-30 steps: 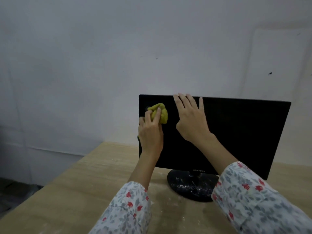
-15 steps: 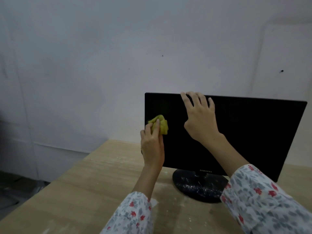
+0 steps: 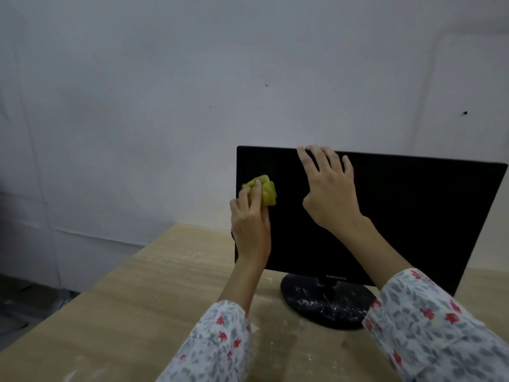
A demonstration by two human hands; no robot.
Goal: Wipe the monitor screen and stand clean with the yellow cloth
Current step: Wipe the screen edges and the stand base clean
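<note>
Your left hand (image 3: 249,227) grips the crumpled yellow cloth (image 3: 264,192) against the left edge of the flat black SAMSUNG-labelled monitor (image 3: 413,216). Your right hand (image 3: 329,194) lies flat, fingers spread, at its top edge. White specks dust its round glossy black stand (image 3: 325,304).

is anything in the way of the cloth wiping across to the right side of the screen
Yes. The right hand lies flat on the monitor screen, fingers at its top edge, just right of the yellow cloth held by the left hand. Beyond that hand, nothing visible blocks the screen.
</note>
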